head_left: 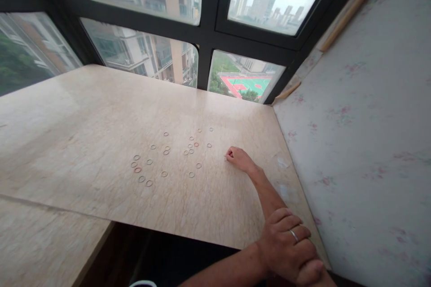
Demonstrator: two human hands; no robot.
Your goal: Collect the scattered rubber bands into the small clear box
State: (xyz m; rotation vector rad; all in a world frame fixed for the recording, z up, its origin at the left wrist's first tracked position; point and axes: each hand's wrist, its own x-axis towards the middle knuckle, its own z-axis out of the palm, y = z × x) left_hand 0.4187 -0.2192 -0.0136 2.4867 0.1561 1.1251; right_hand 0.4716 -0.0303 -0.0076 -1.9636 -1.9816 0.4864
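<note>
My right hand (238, 158) rests low over the pale marble-patterned sill, its fingers closed in a pinch. At the fingertips shows part of a small thin ring (225, 158), mostly hidden by the hand. My left hand (289, 242), with a silver band on one finger, is wrapped round my right forearm. Left of the right hand, several thin rings lie scattered flat, mostly grey, such as a grey ring (209, 142). Two are reddish: a red ring (196, 142) in the middle group and another red ring (138, 167) at the left.
Dark window frames (207, 38) stand along the sill's (101, 112) back edge. A flowered wall (363, 134) closes off the right side. Clear plastic scraps (281, 161) lie beside it. A white round rim (143, 284) shows at the bottom, below the sill's front edge.
</note>
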